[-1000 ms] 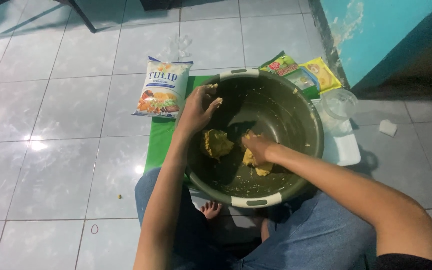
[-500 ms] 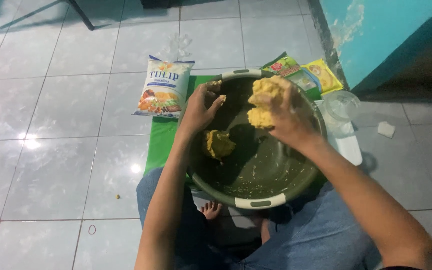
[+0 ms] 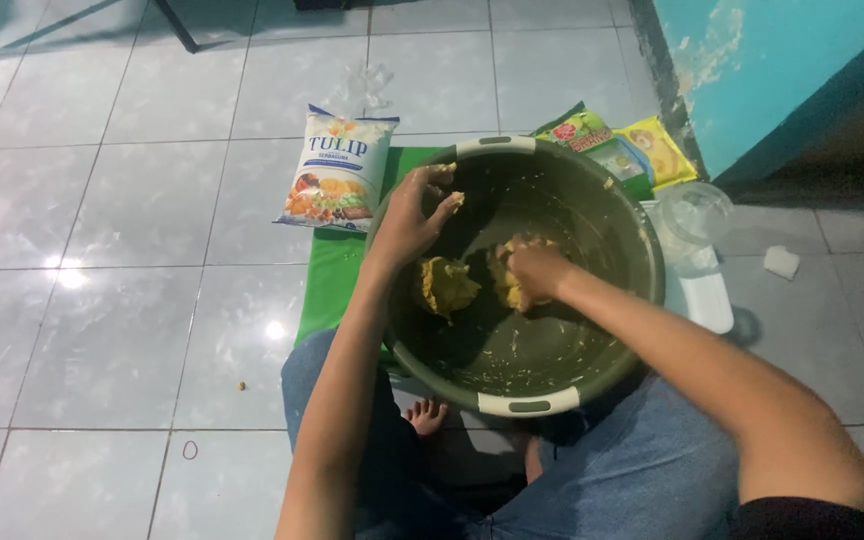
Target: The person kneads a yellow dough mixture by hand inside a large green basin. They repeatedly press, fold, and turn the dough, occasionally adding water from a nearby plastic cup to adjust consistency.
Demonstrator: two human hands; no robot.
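Right hand [image 3: 535, 270] – back down from rim, closed on dough lump [image 3: 508, 283] | left hand [image 3: 410, 215] – gripping bowl [image 3: 512, 403] rim | kneading ongoing

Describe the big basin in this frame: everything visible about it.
The basin is round, dark green, apparently plastic, with two white handle grips on opposite rims. It sits upright on a green mat on the tiled floor, against the person's legs. Yellow dough lies inside, smears on its wall. The left hand grips its rim; the right hand presses dough inside.
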